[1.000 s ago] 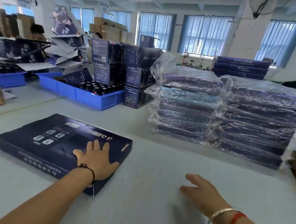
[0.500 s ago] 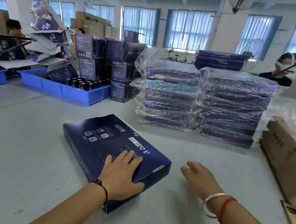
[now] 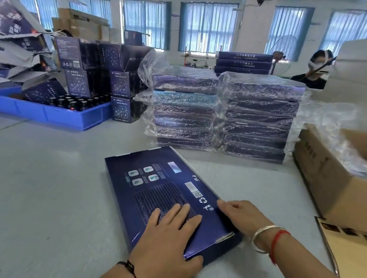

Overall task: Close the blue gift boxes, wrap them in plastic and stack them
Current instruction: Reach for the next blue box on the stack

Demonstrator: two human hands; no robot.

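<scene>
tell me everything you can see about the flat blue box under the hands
The blue gift box is flat, dark blue printed cardboard, closed and unwrapped. It lies flat on the grey table, turned at an angle, in front of the wrapped stacks. Its top shows four small icons, text lines, a recycling mark. The left hand rests on it; the right hand touches its right edge.

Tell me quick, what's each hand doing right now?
Left hand: open, pressing flat on the blue gift box.
Right hand: open, fingers resting on the box's right edge.

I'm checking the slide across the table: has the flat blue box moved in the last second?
Yes. The blue box has slid right under the left hand, now lying in front of the wrapped stacks, nearer the cardboard carton.
</scene>
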